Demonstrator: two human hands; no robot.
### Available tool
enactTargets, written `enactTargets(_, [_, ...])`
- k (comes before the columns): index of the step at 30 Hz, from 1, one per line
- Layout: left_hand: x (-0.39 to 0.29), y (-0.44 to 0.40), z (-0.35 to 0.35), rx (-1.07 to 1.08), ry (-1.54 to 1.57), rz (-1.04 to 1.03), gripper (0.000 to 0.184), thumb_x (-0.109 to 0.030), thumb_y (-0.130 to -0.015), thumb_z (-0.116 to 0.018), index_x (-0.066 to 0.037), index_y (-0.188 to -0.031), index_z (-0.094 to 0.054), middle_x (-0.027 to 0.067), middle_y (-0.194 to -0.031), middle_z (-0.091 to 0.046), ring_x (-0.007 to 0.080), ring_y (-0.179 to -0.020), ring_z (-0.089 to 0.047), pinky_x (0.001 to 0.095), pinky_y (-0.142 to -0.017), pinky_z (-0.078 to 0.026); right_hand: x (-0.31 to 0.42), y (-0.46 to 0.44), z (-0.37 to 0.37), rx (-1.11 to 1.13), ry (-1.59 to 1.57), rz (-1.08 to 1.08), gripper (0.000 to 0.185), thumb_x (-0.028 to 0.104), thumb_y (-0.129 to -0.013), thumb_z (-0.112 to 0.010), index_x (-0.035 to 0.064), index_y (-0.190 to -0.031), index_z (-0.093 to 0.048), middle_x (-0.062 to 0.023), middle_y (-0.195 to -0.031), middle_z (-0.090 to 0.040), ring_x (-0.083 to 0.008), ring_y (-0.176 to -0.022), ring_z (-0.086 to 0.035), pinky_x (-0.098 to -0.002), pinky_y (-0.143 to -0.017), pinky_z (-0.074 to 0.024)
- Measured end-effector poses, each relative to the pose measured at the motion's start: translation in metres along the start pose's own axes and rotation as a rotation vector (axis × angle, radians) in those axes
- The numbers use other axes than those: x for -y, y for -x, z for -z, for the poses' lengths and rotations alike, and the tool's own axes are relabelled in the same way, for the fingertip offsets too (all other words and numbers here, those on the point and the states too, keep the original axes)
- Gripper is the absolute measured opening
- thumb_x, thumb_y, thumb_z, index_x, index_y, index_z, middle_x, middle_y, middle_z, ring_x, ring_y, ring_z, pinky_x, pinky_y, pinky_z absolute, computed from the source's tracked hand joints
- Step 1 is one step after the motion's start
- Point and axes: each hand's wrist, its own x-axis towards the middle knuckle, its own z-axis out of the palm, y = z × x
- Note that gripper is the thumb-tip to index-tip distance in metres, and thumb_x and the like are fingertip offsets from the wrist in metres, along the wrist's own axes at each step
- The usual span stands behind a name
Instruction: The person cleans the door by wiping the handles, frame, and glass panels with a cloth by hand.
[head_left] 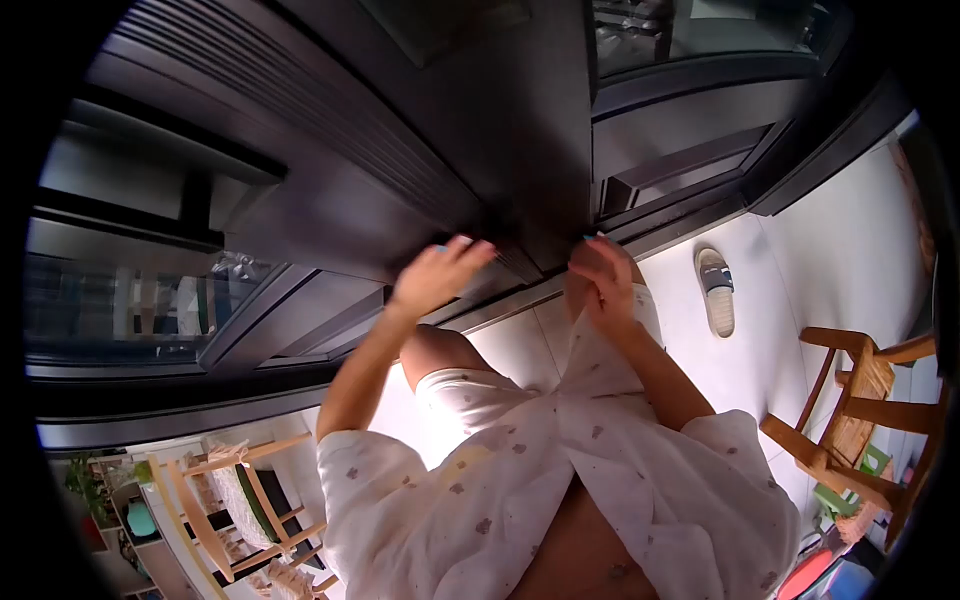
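Note:
My left hand (445, 272) reaches forward with its fingers stretched out, close to the lower part of a dark door (350, 215). It is slightly blurred, and nothing shows in it. To the right, my right hand (607, 285) is in front of my bent knee, near the dark panel (545, 130). Its fingers are loosely bent and somewhat apart, with no object visible between them. Whether either hand's fingertips touch the dark surface, I cannot tell. My knees are bent low beside the sill (515, 300).
A slipper (716, 292) lies on the pale tiled floor (770, 260) at right. Beyond it is a wooden chair (850, 410). Another chair (235, 500) and shelves are at lower left. A large door handle (150, 170) juts out at upper left.

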Motion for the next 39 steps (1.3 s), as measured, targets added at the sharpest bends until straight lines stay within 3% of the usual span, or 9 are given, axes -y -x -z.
enactTargets(7, [0.116,0.03,0.072,-0.564,-0.306,0.393,0.031,-0.012,-0.084,-0.044,-0.012,-0.109,-0.062,0.0275,-0.128,-0.04,0.0457,-0.114,-0.042,0.0497,-0.093,-0.033,0.007,-0.032,-0.009,-0.063,-0.06,0.055,0.04,-0.012,-0.061,-0.045,0.0069,-0.091,-0.065,-0.0129,-0.116,-0.048,-0.0348,-0.11,-0.046,-0.0418,-0.094,-0.0376])
enactTargets(11, [0.061,0.046,0.024,-0.365,-0.288,0.29,0.033,-0.019,-0.08,-0.053,-0.018,-0.112,-0.059,0.0129,-0.12,-0.05,0.0323,-0.105,-0.05,0.0408,-0.079,-0.043,0.011,-0.03,-0.017,-0.045,-0.076,0.064,0.041,-0.011,-0.061,-0.045,0.0076,-0.092,-0.064,-0.0129,-0.116,-0.048,-0.0348,-0.111,-0.045,-0.0416,-0.095,-0.0371])
enactTargets(14, [-0.007,0.047,-0.019,0.551,0.2,-0.105,0.048,-0.02,-0.081,-0.046,-0.016,-0.128,-0.044,0.0043,-0.123,-0.046,0.0223,-0.11,-0.044,0.0319,-0.082,-0.039,0.01,-0.014,-0.018,-0.009,-0.081,0.069,0.04,-0.011,-0.061,-0.045,0.0077,-0.091,-0.065,-0.0127,-0.117,-0.048,-0.0346,-0.112,-0.045,-0.0412,-0.095,-0.0371])
enactTargets(19, [-0.04,0.067,-0.044,0.172,-0.139,-0.116,0.049,-0.022,-0.084,-0.042,-0.022,-0.132,-0.04,-0.0059,-0.138,-0.032,0.0178,-0.122,-0.034,0.0311,-0.094,-0.031,-0.003,0.001,-0.017,-0.006,-0.096,0.057,0.039,-0.011,-0.062,-0.046,0.0075,-0.09,-0.065,-0.0124,-0.118,-0.047,-0.0342,-0.113,-0.044,-0.0407,-0.095,-0.0369])
enactTargets(25, [0.078,0.016,0.075,-0.487,-0.42,0.501,0.047,-0.025,-0.082,-0.049,-0.01,-0.127,-0.046,0.0191,-0.128,-0.04,0.0311,-0.11,-0.042,0.0391,-0.083,-0.038,-0.001,-0.015,-0.019,0.029,-0.084,0.024,0.039,-0.012,-0.063,-0.045,0.0073,-0.091,-0.065,-0.0123,-0.118,-0.047,-0.0347,-0.113,-0.044,-0.0412,-0.095,-0.0362])
enactTargets(29, [0.097,0.011,0.07,-0.569,-0.192,0.522,0.058,-0.022,-0.081,-0.05,0.009,-0.127,-0.036,0.0338,-0.134,-0.022,0.0485,-0.125,-0.02,0.0542,-0.103,-0.013,0.007,-0.022,-0.023,0.038,-0.102,-0.002,0.04,-0.012,-0.063,-0.045,0.0077,-0.091,-0.065,-0.0125,-0.118,-0.047,-0.035,-0.113,-0.044,-0.0423,-0.096,-0.0357])
enactTargets(32, [0.04,0.024,-0.001,-0.481,-0.129,0.298,0.041,-0.03,-0.079,-0.049,-0.007,-0.113,-0.055,0.0129,-0.115,-0.048,0.032,-0.102,-0.046,0.0448,-0.077,-0.043,0.002,-0.013,-0.023,0.041,-0.102,-0.007,0.041,-0.012,-0.063,-0.045,0.008,-0.093,-0.064,-0.0126,-0.118,-0.047,-0.0349,-0.113,-0.043,-0.0426,-0.096,-0.0355])
enactTargets(33, [0.016,0.019,-0.007,-0.24,-0.04,0.263,0.036,-0.028,-0.076,-0.052,-0.013,-0.109,-0.058,0.0011,-0.104,-0.051,0.0189,-0.086,-0.048,0.034,-0.062,-0.041,0.0,-0.008,-0.021,0.049,-0.094,-0.008,0.041,-0.012,-0.063,-0.045,0.0081,-0.094,-0.064,-0.0126,-0.118,-0.047,-0.0348,-0.114,-0.043,-0.0427,-0.096,-0.0354])
enactTargets(39, [-0.025,0.029,-0.041,-0.103,0.124,0.111,0.033,-0.018,-0.073,-0.05,-0.012,-0.105,-0.058,0.0017,-0.099,-0.05,0.0178,-0.076,-0.047,0.0334,-0.06,-0.038,0.006,0.016,-0.007,0.077,-0.076,-0.076,0.042,-0.012,-0.063,-0.045,0.0076,-0.096,-0.062,-0.0128,-0.119,-0.046,-0.0349,-0.114,-0.042,-0.0433,-0.096,-0.0354])
